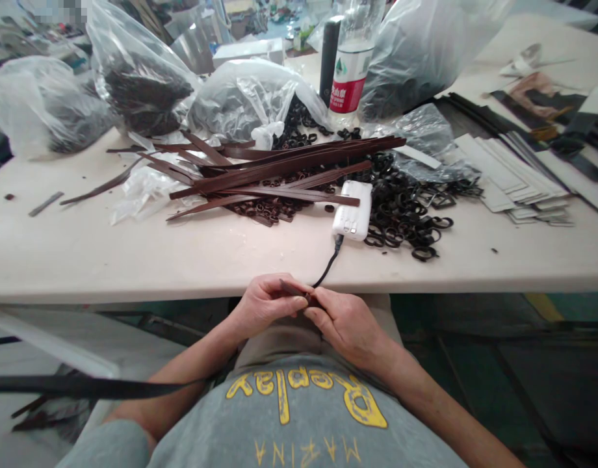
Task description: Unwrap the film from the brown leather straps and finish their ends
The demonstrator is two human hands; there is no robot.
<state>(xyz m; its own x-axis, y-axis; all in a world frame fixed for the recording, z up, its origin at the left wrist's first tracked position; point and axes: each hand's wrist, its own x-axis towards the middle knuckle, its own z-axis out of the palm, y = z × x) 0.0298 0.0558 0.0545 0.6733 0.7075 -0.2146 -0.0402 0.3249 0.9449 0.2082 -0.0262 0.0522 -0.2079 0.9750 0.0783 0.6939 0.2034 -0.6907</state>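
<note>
Both hands meet in front of my lap, at the table's front edge. My left hand (267, 302) pinches a narrow brown strip (290, 286), whose end sticks out above the thumb. Closed on the same strip from the other side is my right hand (350, 323), thumb and forefinger close to the left fingertips. What lies right between the fingertips is mostly covered. Beyond the hands, a pile of long brown strips (279, 170) lies on the table over small brown loops (267, 209).
A white power bank (352, 211) with a black cable (331, 260) lies by a heap of black loops (401, 214). Plastic bags (140, 84) and a bottle (348, 84) stand behind. Pale flat strips (516, 175) are stacked at right on the table (108, 260).
</note>
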